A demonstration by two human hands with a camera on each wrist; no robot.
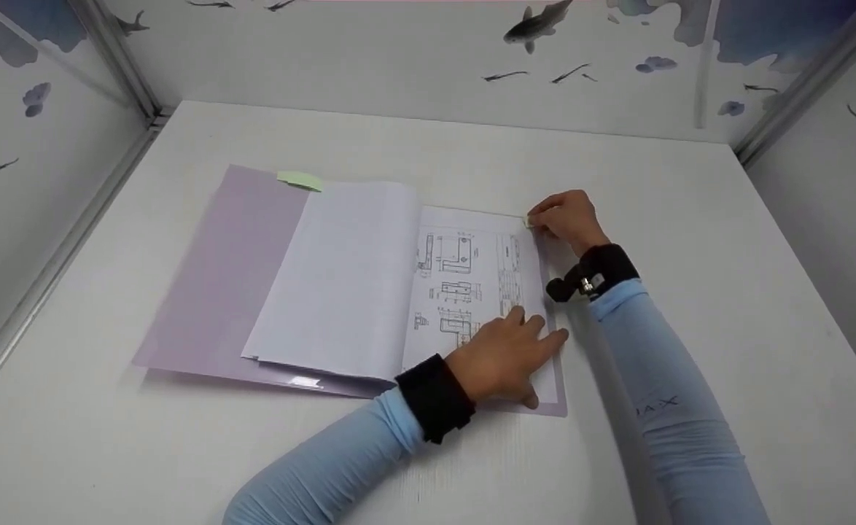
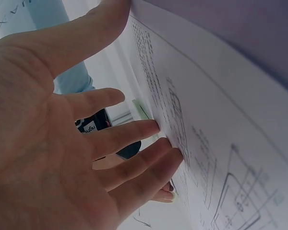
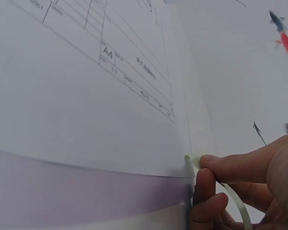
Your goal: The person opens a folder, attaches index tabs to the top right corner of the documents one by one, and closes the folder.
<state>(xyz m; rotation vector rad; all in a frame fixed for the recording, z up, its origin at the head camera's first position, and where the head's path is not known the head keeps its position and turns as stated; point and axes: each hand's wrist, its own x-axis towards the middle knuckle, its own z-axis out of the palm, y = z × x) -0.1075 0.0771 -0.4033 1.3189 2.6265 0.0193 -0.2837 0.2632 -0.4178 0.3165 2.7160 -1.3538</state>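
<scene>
A lilac folder [image 1: 213, 270] lies spread on the white table, with white sheets inside. The right-hand sheet is a printed technical drawing [image 1: 457, 288], its lower part hidden under my left hand [image 1: 504, 357]. That hand is spread, and its fingertips touch the paper in the left wrist view. At the drawing's top right corner my right hand [image 1: 566, 219] pinches a pale green paper strip [image 3: 194, 159] between thumb and finger. The strip's near end curls at the sheet's edge, while a tail hangs below the fingers. Turned white pages [image 1: 340, 277] cover the folder's middle.
Pale green sticky tabs [image 1: 299, 180] stick out at the top of the turned pages. The white table [image 1: 727, 292] extends around the folder. Panels with painted fish [image 1: 534, 28] stand behind and at both sides, joined by a metal frame [image 1: 125, 62].
</scene>
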